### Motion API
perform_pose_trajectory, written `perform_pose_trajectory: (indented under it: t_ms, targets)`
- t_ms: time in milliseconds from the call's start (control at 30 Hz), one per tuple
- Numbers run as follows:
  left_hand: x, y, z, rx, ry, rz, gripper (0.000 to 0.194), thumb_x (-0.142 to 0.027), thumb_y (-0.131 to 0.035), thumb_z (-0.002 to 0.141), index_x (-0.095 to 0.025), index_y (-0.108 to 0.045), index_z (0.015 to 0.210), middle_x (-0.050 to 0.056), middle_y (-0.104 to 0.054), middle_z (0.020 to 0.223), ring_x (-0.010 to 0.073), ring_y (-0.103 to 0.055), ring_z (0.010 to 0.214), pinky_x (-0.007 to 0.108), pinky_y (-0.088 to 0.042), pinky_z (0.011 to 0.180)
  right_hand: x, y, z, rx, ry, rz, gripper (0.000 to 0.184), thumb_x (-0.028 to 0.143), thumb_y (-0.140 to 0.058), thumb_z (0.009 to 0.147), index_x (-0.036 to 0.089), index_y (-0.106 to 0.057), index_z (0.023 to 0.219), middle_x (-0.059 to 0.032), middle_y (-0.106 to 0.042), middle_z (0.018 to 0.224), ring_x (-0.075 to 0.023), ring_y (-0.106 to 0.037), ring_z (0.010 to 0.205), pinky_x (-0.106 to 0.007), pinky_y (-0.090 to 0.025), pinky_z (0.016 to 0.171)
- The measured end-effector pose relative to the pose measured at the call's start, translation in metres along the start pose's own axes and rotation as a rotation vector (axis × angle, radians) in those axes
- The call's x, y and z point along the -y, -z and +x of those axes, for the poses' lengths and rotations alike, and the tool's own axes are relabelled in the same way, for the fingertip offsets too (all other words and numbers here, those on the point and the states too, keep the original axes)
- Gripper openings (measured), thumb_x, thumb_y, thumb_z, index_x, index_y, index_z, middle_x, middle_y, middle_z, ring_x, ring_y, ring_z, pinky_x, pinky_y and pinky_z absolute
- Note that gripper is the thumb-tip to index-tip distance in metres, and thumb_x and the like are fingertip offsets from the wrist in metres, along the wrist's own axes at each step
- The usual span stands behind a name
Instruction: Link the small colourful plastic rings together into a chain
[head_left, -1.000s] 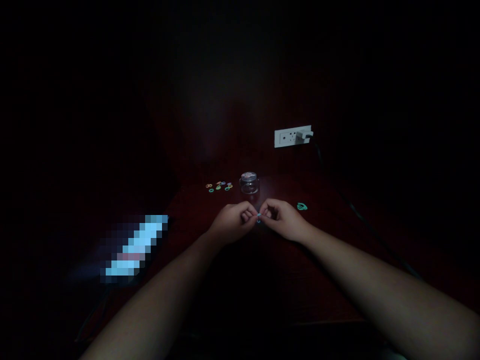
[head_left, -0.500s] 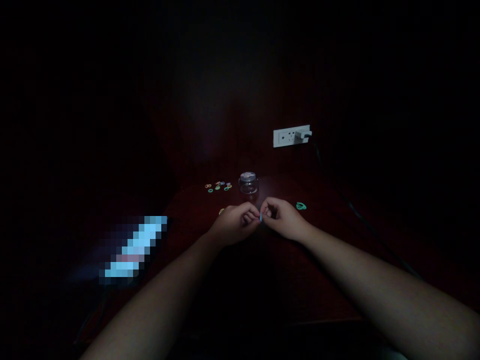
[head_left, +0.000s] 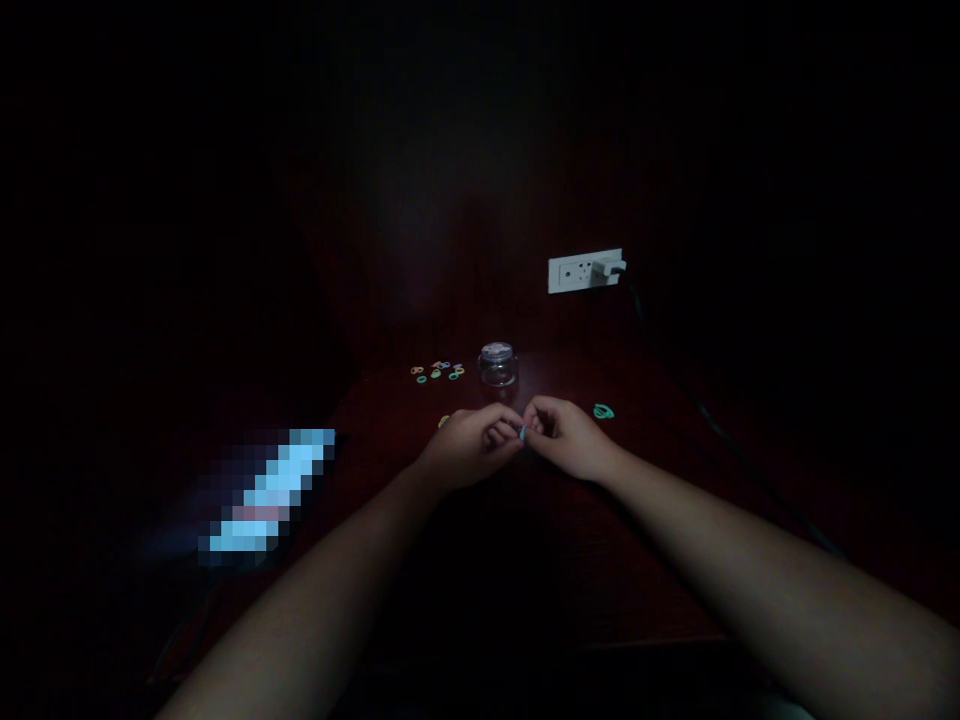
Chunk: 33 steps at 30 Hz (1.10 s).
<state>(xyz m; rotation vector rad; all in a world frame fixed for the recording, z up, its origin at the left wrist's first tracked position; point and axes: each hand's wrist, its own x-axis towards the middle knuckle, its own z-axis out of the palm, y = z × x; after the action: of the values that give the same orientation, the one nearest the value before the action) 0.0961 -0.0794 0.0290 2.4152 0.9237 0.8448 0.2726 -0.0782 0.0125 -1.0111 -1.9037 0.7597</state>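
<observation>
Over the middle of the dark red table, my left hand (head_left: 476,443) and my right hand (head_left: 564,436) meet at the fingertips. Between their pinched fingers is a small light-blue band (head_left: 523,433), which looks like a hair tie; most of it is hidden. A yellowish band (head_left: 444,422) peeks out behind my left hand. To the right of my right hand lies a small group of green bands (head_left: 603,411). Farther back, several coloured bands (head_left: 436,373) lie scattered, left of a clear lidded jar (head_left: 498,366).
A bright, pixelated screen (head_left: 274,490) sits at the left. On the back wall is a white socket plate (head_left: 566,274) with a plug (head_left: 607,269) in it. A dark cable (head_left: 712,425) runs down the right side. The surroundings are very dark.
Both hands stay nearly in place, still pinching the light-blue band, with only a slight shift of the fingers. The whole view has moved a little.
</observation>
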Motion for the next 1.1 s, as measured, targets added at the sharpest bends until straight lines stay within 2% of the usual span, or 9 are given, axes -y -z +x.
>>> perform_pose_trajectory:
  t_ms: [400, 600, 867, 1100]
  targets:
    - [0.0010, -0.0008, 0.0000, -0.046, -0.021, 0.022, 0.018, -0.022, -0.053, 0.078, -0.018, -0.060, 0.094, 0.001, -0.065, 0.079, 0.0075, -0.057, 0.064, 0.017, -0.045, 0.059, 0.0026, 0.0011, -0.0012, 0.043, 0.000, -0.039, 0.015, 0.025, -0.049, 0.075, 0.014, -0.053, 0.066, 0.0027, -0.049, 0.056, -0.0081, -0.042, 0.052, -0.021, -0.030, 0.049]
    - [0.0047, -0.0019, 0.0022, -0.113, -0.019, 0.006, 0.012, -0.021, -0.054, 0.077, -0.015, -0.061, 0.084, 0.002, -0.065, 0.072, 0.0071, -0.056, 0.060, 0.017, -0.046, 0.056, 0.0033, 0.0006, -0.0012, 0.044, 0.004, -0.006, 0.013, 0.025, -0.052, 0.075, 0.014, -0.053, 0.067, 0.0026, -0.048, 0.056, -0.0081, -0.041, 0.052, -0.020, -0.031, 0.049]
    - [0.0046, -0.0001, 0.0033, -0.175, 0.062, 0.035, 0.012, -0.022, -0.054, 0.076, -0.015, -0.061, 0.081, 0.002, -0.065, 0.070, 0.0077, -0.057, 0.059, 0.017, -0.047, 0.055, 0.0039, 0.0003, -0.0010, 0.017, 0.019, 0.004, 0.012, 0.023, -0.050, 0.075, 0.014, -0.058, 0.077, 0.0002, -0.052, 0.061, -0.0089, -0.043, 0.054, -0.021, -0.035, 0.050]
    - [0.0074, -0.0018, 0.0035, -0.172, 0.080, 0.024, 0.011, -0.023, -0.055, 0.076, -0.014, -0.061, 0.080, 0.002, -0.065, 0.071, 0.0079, -0.058, 0.058, 0.018, -0.047, 0.055, 0.0040, -0.0003, -0.0008, 0.008, 0.031, -0.028, 0.011, 0.022, -0.051, 0.075, 0.014, -0.057, 0.073, 0.0007, -0.051, 0.059, -0.0087, -0.043, 0.054, -0.021, -0.035, 0.050]
